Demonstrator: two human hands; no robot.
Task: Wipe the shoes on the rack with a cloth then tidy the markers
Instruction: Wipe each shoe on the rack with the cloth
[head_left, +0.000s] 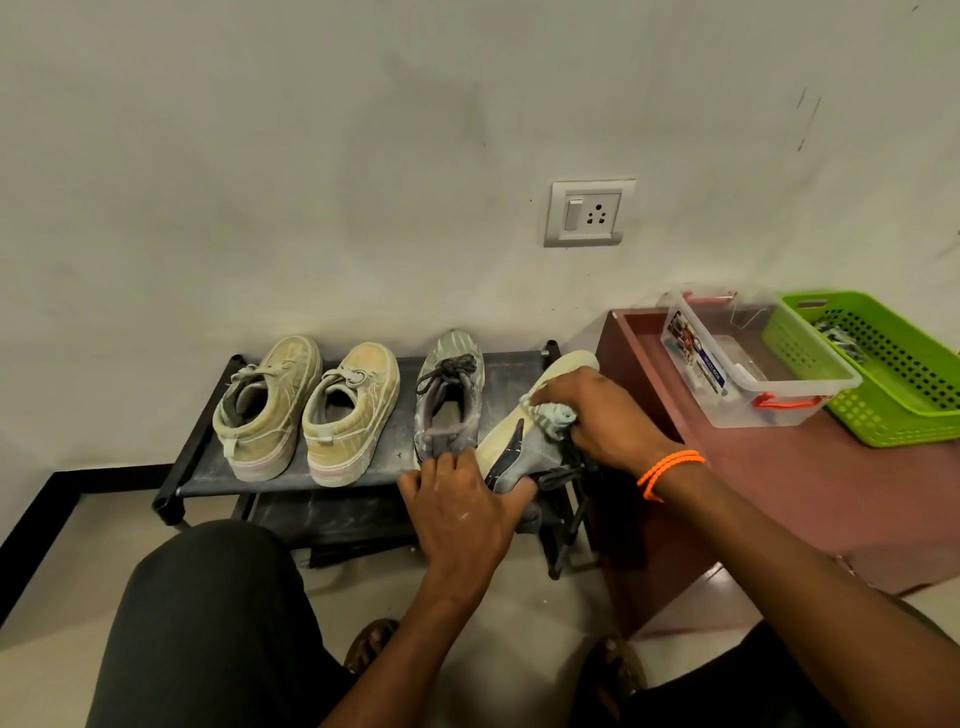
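A low black shoe rack (291, 480) against the wall carries two dusty beige sneakers (267, 405) (350, 413) and one grey laced sneaker (449, 395). A second grey sneaker (511, 447) is tipped on its side at the rack's right end, pale sole facing left. My left hand (460, 512) grips its heel end. My right hand (597, 413), with an orange band on the wrist, holds a bunched pale cloth (553, 415) against the shoe's upper. No markers are plainly visible.
A reddish-brown table (779, 478) stands right of the rack. On it sit a clear plastic box (779, 405) with red latches and a green perforated basket (909, 410) holding something dark. A wall socket (589, 213) is above. My knees and sandalled feet are in the foreground.
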